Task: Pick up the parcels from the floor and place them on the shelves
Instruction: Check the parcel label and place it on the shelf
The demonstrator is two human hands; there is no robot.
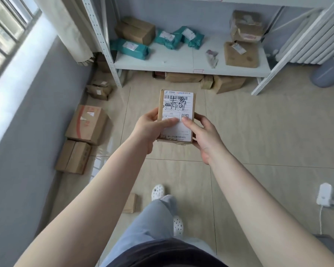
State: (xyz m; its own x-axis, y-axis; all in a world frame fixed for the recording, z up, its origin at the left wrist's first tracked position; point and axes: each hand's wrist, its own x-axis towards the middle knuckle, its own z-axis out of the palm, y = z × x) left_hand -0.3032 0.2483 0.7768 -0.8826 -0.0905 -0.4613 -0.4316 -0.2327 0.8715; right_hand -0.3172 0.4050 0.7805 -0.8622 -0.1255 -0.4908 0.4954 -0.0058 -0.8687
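Note:
I hold a small brown cardboard parcel (176, 105) with a white shipping label facing up, at mid-frame above the tiled floor. My left hand (151, 127) grips its left side with the thumb on the label. My right hand (204, 134) grips its right side, thumb also on the label. Ahead stands a white metal shelf (174, 61) whose low board carries brown boxes (136, 30), several teal bags (130, 48) and a flat brown parcel (241, 54). More brown boxes (89, 124) lie on the floor along the left wall.
Boxes (183, 77) sit on the floor under the shelf. A small box (130, 203) lies by my left foot. A white radiator (314, 41) and grey bin (330, 72) stand right of the shelf. A white adapter with cable (325, 194) lies on the floor at right.

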